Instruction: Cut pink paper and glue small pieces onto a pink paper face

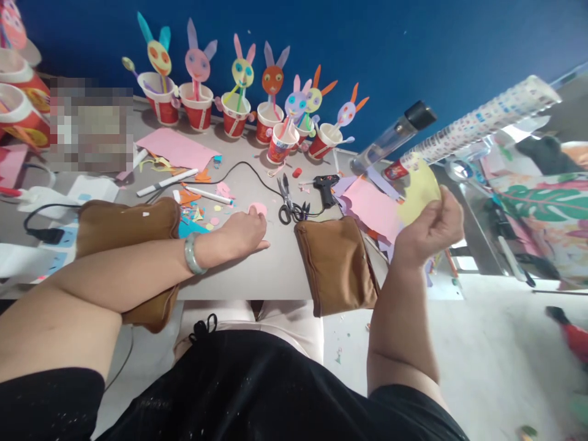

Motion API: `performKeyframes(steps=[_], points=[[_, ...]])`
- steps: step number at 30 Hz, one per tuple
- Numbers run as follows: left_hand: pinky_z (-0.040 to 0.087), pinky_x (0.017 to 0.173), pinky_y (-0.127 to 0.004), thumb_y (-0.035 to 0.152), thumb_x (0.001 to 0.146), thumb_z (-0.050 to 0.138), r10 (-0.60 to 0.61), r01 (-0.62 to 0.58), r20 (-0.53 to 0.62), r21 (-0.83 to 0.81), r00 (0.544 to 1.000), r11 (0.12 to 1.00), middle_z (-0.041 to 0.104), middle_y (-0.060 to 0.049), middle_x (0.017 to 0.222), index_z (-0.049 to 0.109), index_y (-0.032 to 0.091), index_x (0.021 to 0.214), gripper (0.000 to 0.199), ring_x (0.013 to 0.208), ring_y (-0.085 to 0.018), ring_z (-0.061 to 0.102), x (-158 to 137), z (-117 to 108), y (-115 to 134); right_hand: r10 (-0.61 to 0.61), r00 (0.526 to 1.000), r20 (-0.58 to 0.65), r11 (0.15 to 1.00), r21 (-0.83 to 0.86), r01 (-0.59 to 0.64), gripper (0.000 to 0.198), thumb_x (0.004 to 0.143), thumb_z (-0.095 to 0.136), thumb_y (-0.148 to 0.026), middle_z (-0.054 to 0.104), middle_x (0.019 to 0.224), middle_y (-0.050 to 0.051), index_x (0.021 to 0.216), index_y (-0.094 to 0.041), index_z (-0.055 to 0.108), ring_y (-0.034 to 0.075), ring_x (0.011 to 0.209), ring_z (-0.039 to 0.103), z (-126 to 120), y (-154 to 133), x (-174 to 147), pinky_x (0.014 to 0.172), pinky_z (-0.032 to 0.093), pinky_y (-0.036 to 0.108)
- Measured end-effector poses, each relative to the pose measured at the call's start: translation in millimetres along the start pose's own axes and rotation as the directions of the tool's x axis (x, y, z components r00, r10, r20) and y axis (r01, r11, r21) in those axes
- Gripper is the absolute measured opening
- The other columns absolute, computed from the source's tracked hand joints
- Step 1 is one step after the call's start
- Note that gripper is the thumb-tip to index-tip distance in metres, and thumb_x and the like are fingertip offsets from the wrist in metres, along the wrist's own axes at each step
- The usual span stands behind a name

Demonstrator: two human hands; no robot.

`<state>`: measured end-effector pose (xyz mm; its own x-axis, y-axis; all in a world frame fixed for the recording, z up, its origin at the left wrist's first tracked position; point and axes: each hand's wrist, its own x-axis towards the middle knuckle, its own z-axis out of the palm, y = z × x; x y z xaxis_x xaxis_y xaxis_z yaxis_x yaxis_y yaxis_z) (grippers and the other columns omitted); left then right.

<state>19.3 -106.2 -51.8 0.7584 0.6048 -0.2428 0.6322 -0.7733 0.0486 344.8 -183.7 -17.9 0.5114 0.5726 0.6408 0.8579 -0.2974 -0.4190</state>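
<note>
In the head view, the right hand pinches plain yellow paper with a curvy edge, at the table's right. The left hand touches a little pink paper; I can't tell if it grips. The red cups' writing is too tiny.

Passable gap: bare worktop at lower centre, between left hand and brown cushion. Scissors, glue gun obstruct centre; 7 rabbit-faced cups bar upper centre.
</note>
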Motion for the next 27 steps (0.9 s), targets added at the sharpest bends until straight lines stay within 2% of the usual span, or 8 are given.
performKeyframes(steps=[2,5,10,12,15,17,19,27], points=[[0.056,0.077,-0.041,0.048,0.100,0.062,-0.010,0.010,0.002,-0.003,1.000,1.000,0.057,-0.039,0.142,0.061,-0.004,0.136,0.063,0.106,-0.040,0.072,0.7,1.2,0.1,-0.042,0.999,0.015,0.999,0.020,0.042,0.068,0.104,0.022,-0.048,0.060,0.150,0.023,0.158,-0.024,0.053,0.050,0.147,0.049,-0.8,-2.0,-0.8,0.111,0.044,0.069],[0.058,0.079,-0.042,0.048,0.101,0.062,-0.014,0.014,0.017,-0.022,1.000,1.000,0.056,-0.039,0.143,0.061,-0.004,0.137,0.063,0.106,-0.040,0.073,1.6,2.2,0.0,-0.132,0.989,0.064,0.991,-0.007,0.133,0.064,0.104,0.025,-0.041,0.062,0.149,0.024,0.153,-0.018,0.059,0.043,0.146,0.054,7.8,-0.5,-6.3,0.118,0.043,0.063],[0.059,0.076,-0.044,0.047,0.100,0.063,-0.030,0.033,0.046,-0.073,0.999,0.997,0.060,-0.037,0.137,0.058,-0.005,0.140,0.066,0.100,-0.039,0.074,1.5,-0.9,-0.7,-0.126,0.926,0.357,0.983,-0.077,0.164,0.055,0.101,0.033,-0.033,0.061,0.155,0.017,0.141,-0.022,0.069,0.031,0.148,0.054,31.0,8.9,-18.8,0.124,0.042,0.055],[0.059,0.077,-0.043,0.047,0.100,0.063,-0.032,0.035,0.041,-0.089,0.999,0.995,0.059,-0.037,0.138,0.059,-0.006,0.139,0.066,0.103,-0.040,0.073,1.3,-3.0,-0.6,-0.134,0.859,0.494,0.983,-0.044,0.178,0.053,0.100,0.038,-0.033,0.061,0.155,0.017,0.139,-0.022,0.071,0.032,0.147,0.055,38.7,13.7,-23.2,0.123,0.043,0.054],[0.058,0.078,-0.041,0.047,0.100,0.064,-0.037,0.042,0.049,-0.101,0.998,0.994,0.059,-0.037,0.139,0.059,-0.006,0.140,0.066,0.107,-0.039,0.072,0.5,-6.4,-0.3,-0.183,0.659,0.729,0.969,0.019,0.247,0.050,0.098,0.041,-0.037,0.069,0.143,0.018,0.132,-0.020,0.074,0.034,0.141,0.060,47.9,20.8,-28.0,0.122,0.044,0.054],[0.058,0.077,-0.041,0.047,0.100,0.064,-0.035,0.040,0.055,-0.102,0.998,0.994,0.059,-0.037,0.139,0.058,-0.006,0.141,0.067,0.106,-0.039,0.071,-0.4,-8.8,-0.1,-0.202,0.560,0.804,0.956,0.039,0.289,0.050,0.098,0.043,-0.044,0.071,0.140,0.018,0.129,-0.019,0.075,0.035,0.140,0.060,52.4,25.3,-29.6,0.123,0.042,0.055],[0.058,0.076,-0.041,0.046,0.100,0.063,-0.019,0.025,0.062,-0.096,0.998,0.995,0.060,-0.037,0.138,0.058,-0.006,0.141,0.066,0.107,-0.039,0.071,-1.6,-11.5,0.2,-0.206,0.546,0.812,0.952,0.036,0.305,0.051,0.097,0.046,-0.049,0.069,0.143,0.017,0.127,-0.020,0.074,0.036,0.142,0.058,55.8,29.5,-30.1,0.124,0.041,0.057],[0.054,0.071,-0.036,0.046,0.102,0.060,-0.005,0.013,0.086,-0.092,0.996,0.996,0.060,-0.037,0.138,0.061,-0.005,0.139,0.063,0.109,-0.038,0.068,-3.2,-15.8,1.1,-0.224,0.614,0.757,0.955,0.047,0.291,0.050,0.094,0.047,-0.043,0.074,0.135,0.019,0.126,-0.014,0.073,0.037,0.131,0.066,69.1,43.4,-29.4,0.115,0.049,0.059]])
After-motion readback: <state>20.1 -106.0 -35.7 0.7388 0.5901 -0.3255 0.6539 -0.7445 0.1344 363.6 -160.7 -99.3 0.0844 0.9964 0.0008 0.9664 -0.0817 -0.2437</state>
